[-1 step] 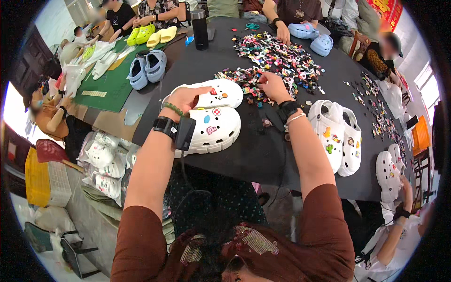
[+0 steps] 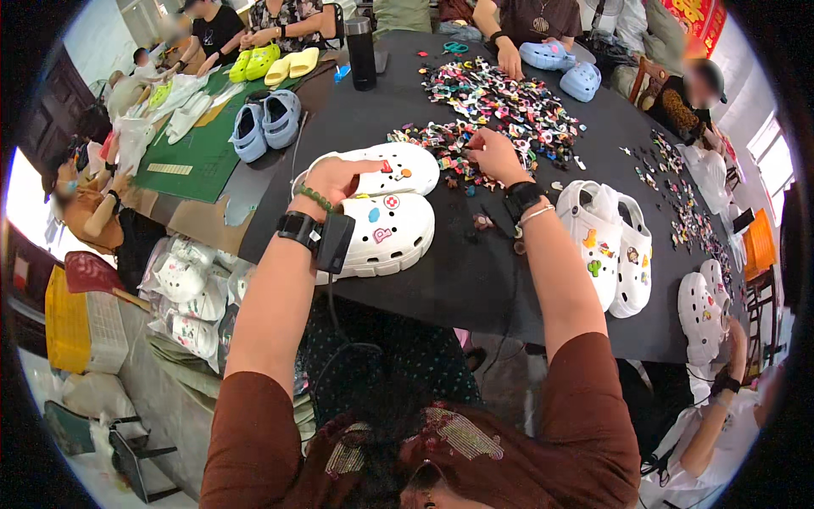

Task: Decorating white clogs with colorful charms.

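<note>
At the near-left edge of the heap of shoe charms [image 2: 509,106] on the black tabletop [image 2: 407,293], the right hand [image 2: 496,159] has its fingers bent, thumb and fingertips drawn in to a narrow gap; whether a charm sits between them cannot be told. Well to its left, the farther white clog [image 2: 414,174] and the nearer white clog [image 2: 394,233] lie side by side, toes to the right. The left hand [image 2: 335,176] lies over the heel end of the farther clog, fingers reaching toward its red charm; how firmly it grips, or whether it merely rests there, does not show. Both clogs already carry several charms, and open holes remain between them. The step in hand looks like choosing or picking up a charm. Judging from this, the next move calls for a fine pinch on one small piece, lifted free of its crowded neighbours, with the left hand steadying the shoe. Beyond the right wrist stands another decorated white pair [image 2: 591,254], touched by neither hand.
</note>
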{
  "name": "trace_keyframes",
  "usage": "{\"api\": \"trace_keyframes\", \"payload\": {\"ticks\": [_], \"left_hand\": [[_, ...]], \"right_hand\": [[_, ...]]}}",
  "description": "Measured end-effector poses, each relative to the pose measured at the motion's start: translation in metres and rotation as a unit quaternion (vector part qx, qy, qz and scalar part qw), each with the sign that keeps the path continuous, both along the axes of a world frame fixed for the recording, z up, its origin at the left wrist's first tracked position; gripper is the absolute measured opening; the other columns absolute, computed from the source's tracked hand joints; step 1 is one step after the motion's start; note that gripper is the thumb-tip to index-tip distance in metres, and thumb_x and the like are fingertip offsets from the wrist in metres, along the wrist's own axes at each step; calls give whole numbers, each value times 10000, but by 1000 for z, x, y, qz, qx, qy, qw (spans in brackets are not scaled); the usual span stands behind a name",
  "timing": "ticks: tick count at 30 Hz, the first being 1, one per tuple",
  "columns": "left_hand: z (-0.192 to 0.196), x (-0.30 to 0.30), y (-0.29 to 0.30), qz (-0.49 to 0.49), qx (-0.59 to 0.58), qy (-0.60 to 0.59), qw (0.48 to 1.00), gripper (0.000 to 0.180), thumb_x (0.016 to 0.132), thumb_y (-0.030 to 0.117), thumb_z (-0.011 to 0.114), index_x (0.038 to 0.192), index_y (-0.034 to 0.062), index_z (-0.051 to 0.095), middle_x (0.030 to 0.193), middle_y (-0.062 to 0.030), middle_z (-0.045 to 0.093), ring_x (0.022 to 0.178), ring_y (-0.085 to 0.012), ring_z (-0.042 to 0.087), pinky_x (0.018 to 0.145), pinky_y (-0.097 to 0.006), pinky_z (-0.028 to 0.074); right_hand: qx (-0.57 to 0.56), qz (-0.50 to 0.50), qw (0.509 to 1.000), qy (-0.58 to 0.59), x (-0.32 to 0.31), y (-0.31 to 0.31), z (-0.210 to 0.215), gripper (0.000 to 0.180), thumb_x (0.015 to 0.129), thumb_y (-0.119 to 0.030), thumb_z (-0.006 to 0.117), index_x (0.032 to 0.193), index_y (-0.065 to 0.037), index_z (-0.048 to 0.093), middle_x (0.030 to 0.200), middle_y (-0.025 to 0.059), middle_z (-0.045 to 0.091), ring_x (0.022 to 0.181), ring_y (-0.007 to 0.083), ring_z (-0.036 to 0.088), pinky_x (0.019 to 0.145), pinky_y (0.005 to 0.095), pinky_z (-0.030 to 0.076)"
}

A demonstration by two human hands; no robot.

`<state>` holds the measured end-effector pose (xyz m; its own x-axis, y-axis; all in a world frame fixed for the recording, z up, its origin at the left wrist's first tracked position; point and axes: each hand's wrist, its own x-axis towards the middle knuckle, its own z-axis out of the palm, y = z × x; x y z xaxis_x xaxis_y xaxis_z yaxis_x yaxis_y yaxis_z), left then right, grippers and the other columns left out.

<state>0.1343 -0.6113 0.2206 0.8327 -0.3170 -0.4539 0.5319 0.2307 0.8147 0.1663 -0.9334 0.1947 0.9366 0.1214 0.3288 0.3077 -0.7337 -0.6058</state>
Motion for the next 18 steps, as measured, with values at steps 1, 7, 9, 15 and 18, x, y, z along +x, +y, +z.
{"api": "trace_keyframes", "payload": {"ticks": [1,7,9,15,18], "left_hand": [[-1,0,4,3,-1,-1,1000,330,827,53,704,1092,-107,590,1028,-212,666,841,-281,690,709,-446,587],[-9,-3,14,1,111,-94,989,285,806,41,712,1011,-131,614,943,-178,681,771,-252,692,629,-386,576],[4,-8,1,-10,187,-127,974,243,790,46,723,953,-113,640,866,-156,686,678,-231,681,555,-354,555],[1,-9,0,8,111,-104,988,222,801,30,706,963,-105,636,861,-168,686,656,-235,678,527,-362,551],[-6,-5,-2,10,92,-87,992,238,806,4,693,999,-113,620,884,-177,683,684,-249,686,559,-378,571]], "right_hand": [[-1,3,1000,-1,-2,3,7,193,734,-114,726,883,-21,645,840,157,665,785,299,643,715,382,503],[224,94,952,188,-29,13,45,202,821,-126,698,984,-21,643,752,15,606,593,79,538,540,240,428],[254,79,936,230,-40,12,56,165,852,-128,670,989,-36,662,720,-34,575,558,36,478,470,195,354],[174,135,957,189,-48,47,75,252,835,-167,700,1019,0,655,762,6,616,596,56,527,490,215,409],[104,149,978,99,-45,66,71,219,813,-156,710,956,2,661,773,25,636,655,94,563,582,254,462]]}}
